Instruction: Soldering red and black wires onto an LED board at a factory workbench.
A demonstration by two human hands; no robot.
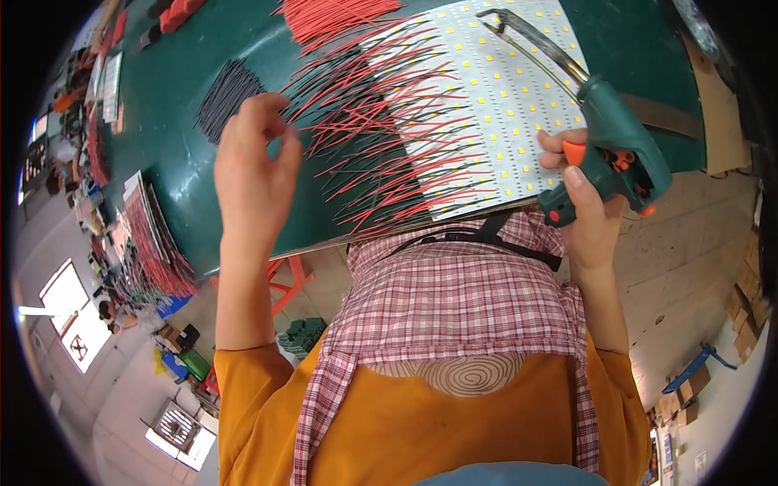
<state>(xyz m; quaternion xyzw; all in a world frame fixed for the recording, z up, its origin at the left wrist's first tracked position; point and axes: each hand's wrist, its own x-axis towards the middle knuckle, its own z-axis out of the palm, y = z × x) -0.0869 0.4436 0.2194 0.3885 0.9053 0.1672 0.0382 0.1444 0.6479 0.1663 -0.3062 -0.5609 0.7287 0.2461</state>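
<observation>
My right hand (590, 194) is wrapped round the handle of a green soldering gun (624, 130) with an orange trigger. Its long metal tip reaches over a white LED circuit board (502, 97) dotted with yellow squares. Rows of red and black wires (389, 121) fan out leftward from the board. My left hand (255, 162) hovers beside a bundle of loose black wires (228, 97), thumb and forefinger curled toward each other. Whatever lies between those fingertips is too small to make out.
A pile of red wires (332, 16) lies at the far side of the green table (182, 194). At the table's left edge sits a stack of wired boards (150, 235). A brown cardboard piece (717, 105) stands at the right, and a red stool (284, 279) is below.
</observation>
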